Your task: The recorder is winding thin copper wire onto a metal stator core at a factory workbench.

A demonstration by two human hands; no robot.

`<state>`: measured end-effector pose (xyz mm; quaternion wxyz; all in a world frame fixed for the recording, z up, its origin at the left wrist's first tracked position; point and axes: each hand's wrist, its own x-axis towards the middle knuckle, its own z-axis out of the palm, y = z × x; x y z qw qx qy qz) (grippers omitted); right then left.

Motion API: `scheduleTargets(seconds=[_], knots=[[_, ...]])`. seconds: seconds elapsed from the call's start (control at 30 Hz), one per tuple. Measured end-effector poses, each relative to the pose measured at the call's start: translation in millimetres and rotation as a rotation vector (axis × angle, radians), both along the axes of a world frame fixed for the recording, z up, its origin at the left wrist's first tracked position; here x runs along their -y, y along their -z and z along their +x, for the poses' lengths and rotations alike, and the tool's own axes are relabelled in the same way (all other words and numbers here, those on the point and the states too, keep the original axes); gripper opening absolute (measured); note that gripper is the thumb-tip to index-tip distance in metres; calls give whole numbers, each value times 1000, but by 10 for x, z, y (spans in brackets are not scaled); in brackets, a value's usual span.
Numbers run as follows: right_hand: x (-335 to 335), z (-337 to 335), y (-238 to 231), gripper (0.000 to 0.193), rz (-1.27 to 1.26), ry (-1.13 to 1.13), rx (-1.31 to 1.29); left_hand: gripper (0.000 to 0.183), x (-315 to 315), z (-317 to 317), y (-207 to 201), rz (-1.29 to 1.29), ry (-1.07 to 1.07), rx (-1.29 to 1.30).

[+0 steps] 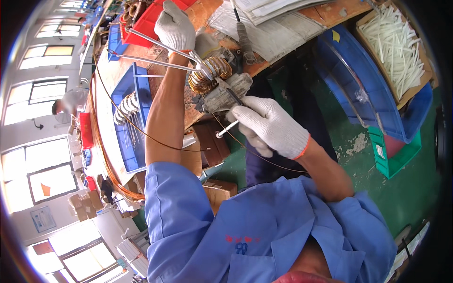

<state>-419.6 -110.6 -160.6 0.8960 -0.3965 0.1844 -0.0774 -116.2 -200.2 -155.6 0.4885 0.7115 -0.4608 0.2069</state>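
In the head view, a copper-wound toroidal coil [217,70] is seen near the edge of a wooden surface [342,10], set against a scuffed grey block [241,86]. The ring is packed with thick, glossy, golden-brown turns laid side by side, and its side toward the left arm is crossed by bright metal. From there, 2 silvery rods [155,62] are extended leftward across the left wrist and forearm.

A dark-handled flat tool [234,96] is pinched in the fingers of the gloved right hand [271,126], its metal tip pointed at the windings. A white stick [228,129] is seen protruding beside that hand; whether it is gripped cannot be told. The gloved left hand [174,27] is raised beyond the rods, its fingers curled, but whether anything is held in them cannot be told.

By its dense metal windings, the coil is judged heavy for its bulk and stiff, with turns that may feel slick under knit gloves and a finish that could be scratched by a metal tip. A hold is best taken around the outer windings, with the long rods kept from being bent.
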Motion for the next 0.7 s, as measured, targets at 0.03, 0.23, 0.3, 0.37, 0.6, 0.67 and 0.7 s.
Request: scheduleTargets(seconds=[0.03, 0.23, 0.3, 0.37, 0.6, 0.67, 0.7], knots=[[-51, -37, 35, 27, -97, 36, -28, 67, 12, 94, 48, -18, 53, 60], [-444, -653, -76, 24, 95, -35, -82, 69, -282, 990, -685, 194, 695, -1218], [-550, -964, -5, 23, 116, -147, 30, 95, -741, 1735, -1631, 242, 826, -1440], [-615, -1398, 14, 22, 197, -159, -89, 99, -611, 503, -1681, 35, 294, -1072], [-789, -3023, 244, 20, -16, -493, 83, 87, -1492, -1876, -1306, 841, 795, 656], [-825, -3317, 555, 21, 75, -493, 423, 62, -1503, -2270, -1002, 993, 958, 668], [-827, -3307, 537, 21, 65, -499, 428, 62, -1441, -2349, -998, 990, 948, 676]])
